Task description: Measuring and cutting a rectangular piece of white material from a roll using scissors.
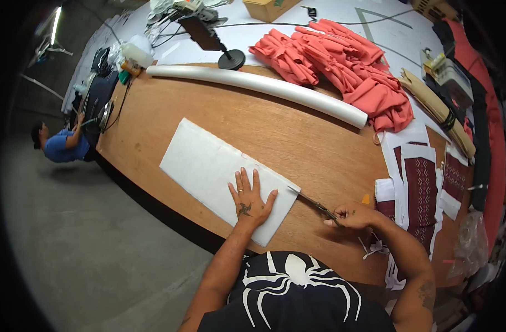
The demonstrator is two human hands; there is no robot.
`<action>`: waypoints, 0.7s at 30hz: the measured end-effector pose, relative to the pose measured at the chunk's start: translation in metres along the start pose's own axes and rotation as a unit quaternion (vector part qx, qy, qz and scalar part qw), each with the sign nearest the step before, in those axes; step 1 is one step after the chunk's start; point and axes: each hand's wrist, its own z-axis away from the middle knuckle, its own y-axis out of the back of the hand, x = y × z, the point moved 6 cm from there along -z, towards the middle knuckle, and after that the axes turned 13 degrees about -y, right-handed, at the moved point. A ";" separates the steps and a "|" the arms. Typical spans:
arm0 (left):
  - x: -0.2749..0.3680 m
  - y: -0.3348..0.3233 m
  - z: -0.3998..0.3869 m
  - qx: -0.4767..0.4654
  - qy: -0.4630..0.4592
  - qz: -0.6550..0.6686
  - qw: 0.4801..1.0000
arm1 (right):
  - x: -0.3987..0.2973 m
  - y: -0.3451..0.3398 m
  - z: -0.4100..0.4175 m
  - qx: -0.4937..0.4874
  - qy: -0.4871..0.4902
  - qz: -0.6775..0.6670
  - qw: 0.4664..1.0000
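A white rectangular sheet, paper or fabric point(219, 166), lies flat and slanted on the wooden tabletop point(145, 120). My left hand point(251, 201) presses on it with the fingers spread, holding nothing. My right hand point(354, 216) grips the handles of a pair of scissors point(319, 206) just right of the sheet. The scissors' blades reach over the sheet's right corner, and one tip shows on top of it. Faint reddish marks show near the sheet's upper edge.
Beyond the sheet lie a long white roll point(257, 87) and heaped coral fabric point(332, 62). A round-based stand point(231, 59) stands behind the roll. Patterned maroon fabric pieces point(421, 186) lie at the right, near a brown paper roll point(440, 112). Another person point(66, 145) is at the table's far left.
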 end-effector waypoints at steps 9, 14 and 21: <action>-0.001 0.000 0.002 0.007 -0.009 -0.002 1.000 | 0.004 -0.001 -0.001 -0.033 -0.039 -0.019 0.999; -0.001 0.000 0.001 0.007 -0.011 -0.005 1.000 | 0.002 0.000 0.000 -0.066 -0.030 -0.038 0.997; -0.001 0.001 0.000 0.008 -0.014 -0.003 1.000 | 0.001 0.005 -0.003 -0.036 -0.030 0.017 0.999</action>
